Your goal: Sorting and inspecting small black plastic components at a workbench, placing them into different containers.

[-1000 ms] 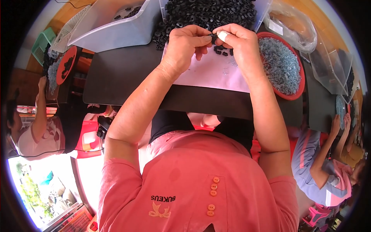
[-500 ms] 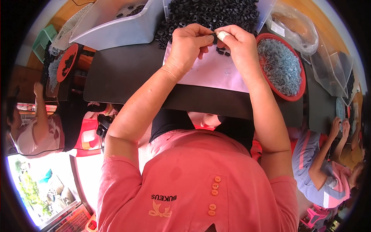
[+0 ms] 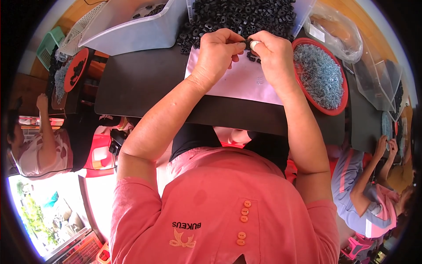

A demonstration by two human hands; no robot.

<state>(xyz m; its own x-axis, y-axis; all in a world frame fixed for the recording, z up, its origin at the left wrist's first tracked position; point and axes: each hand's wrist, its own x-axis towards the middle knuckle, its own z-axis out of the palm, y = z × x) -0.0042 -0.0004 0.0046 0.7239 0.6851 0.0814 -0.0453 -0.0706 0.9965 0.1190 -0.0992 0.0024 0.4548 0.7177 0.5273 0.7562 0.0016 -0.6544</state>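
Over a pale pink sheet (image 3: 239, 86) my two hands meet, fingertips close together. My left hand (image 3: 216, 53) pinches a small black plastic part (image 3: 247, 44) between thumb and fingers. On its other side my right hand (image 3: 276, 57), with a white wrapping (image 3: 254, 45) on one digit, grips the same part; the fingers hide much of it. Just below the fingertips lie a few loose black parts (image 3: 253, 57) on the sheet. Beyond my hands rises a large heap of similar black parts (image 3: 246, 17), spilling from a clear bin.
To the right stands a red basin (image 3: 346, 90) full of small silvery pieces, beside a clear plastic bag (image 3: 340, 37). A translucent bin (image 3: 132, 39) occupies the back left of the dark table (image 3: 136, 83). Co-workers sit at either side (image 3: 44, 154).
My hands have shifted slightly, with the fingertips turning around the black part. More of the white wrapping faced up before. The containers have stayed in place.
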